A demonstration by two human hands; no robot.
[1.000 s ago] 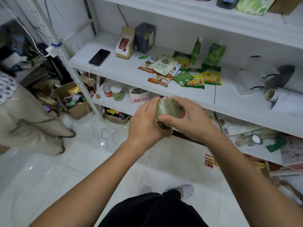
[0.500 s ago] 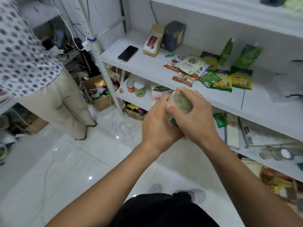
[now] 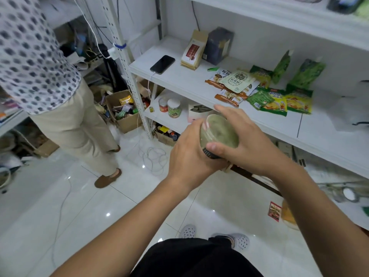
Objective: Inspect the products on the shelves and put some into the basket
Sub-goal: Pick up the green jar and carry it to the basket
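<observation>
I hold a round clear jar (image 3: pixel 218 134) of green-brown contents with a dark lid at its lower end, in front of the white shelves. My left hand (image 3: pixel 189 154) wraps its left side and lid end. My right hand (image 3: pixel 249 140) grips it from the right, thumb across the front. The jar is tilted, its base facing up toward me. On the middle shelf (image 3: pixel 179 80) lie several green and yellow snack packets (image 3: pixel 279 100) and brown-white packets (image 3: pixel 231 84). No basket is in view.
A phone (image 3: pixel 162 64) on a cable, a kraft bag (image 3: pixel 192 50) and a dark box (image 3: pixel 217 46) sit on the middle shelf. Two jars (image 3: pixel 173 107) stand on the lower shelf. A person (image 3: pixel 50 86) stands at left by a cardboard box (image 3: pixel 124 110). Cable coils (image 3: pixel 153 156) lie on the tiled floor.
My view has swung left, bringing the standing person further into frame. The jar has turned in my hands so its base now faces up; both hands keep hold of it.
</observation>
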